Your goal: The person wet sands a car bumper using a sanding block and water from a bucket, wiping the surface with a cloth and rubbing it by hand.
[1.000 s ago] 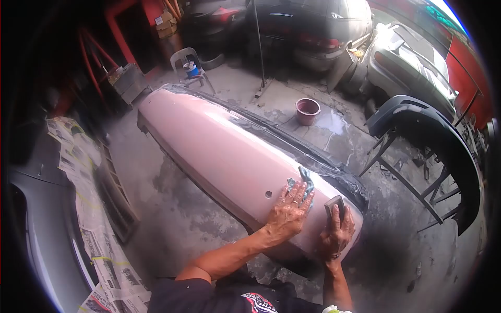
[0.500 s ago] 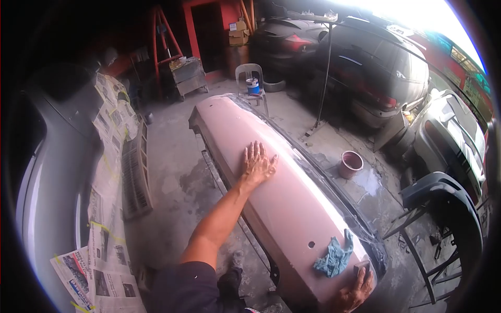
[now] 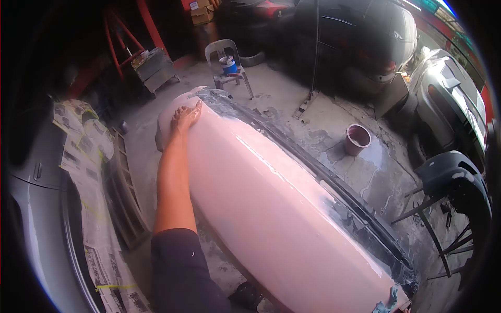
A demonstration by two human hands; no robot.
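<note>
A long car bumper (image 3: 245,188) with a pale pink coat runs from the upper left to the lower right. My left hand (image 3: 186,116) lies on its far end, arm stretched out, fingers resting on the pink surface with nothing held in them. Dark plastic film (image 3: 222,101) covers the bumper's far right edge. At the near end, a crumpled blue-green cloth (image 3: 387,303) is cut off by the bottom of the view. My right hand cannot be made out; a small brownish edge beside the cloth is too cropped to identify.
A maroon bucket (image 3: 358,140) stands on the wet floor to the right. Behind the bumper, a grey plastic chair (image 3: 222,49) holds a blue can (image 3: 228,64). A dark bumper (image 3: 454,175) rests on a stand at right. Newspaper masking (image 3: 78,156) hangs beside a grey car (image 3: 39,208) at left.
My left hand has slid from the bumper's middle to its far end. The view has shifted, so the cloth sits at the bottom edge and my right hand has dropped out of sight.
</note>
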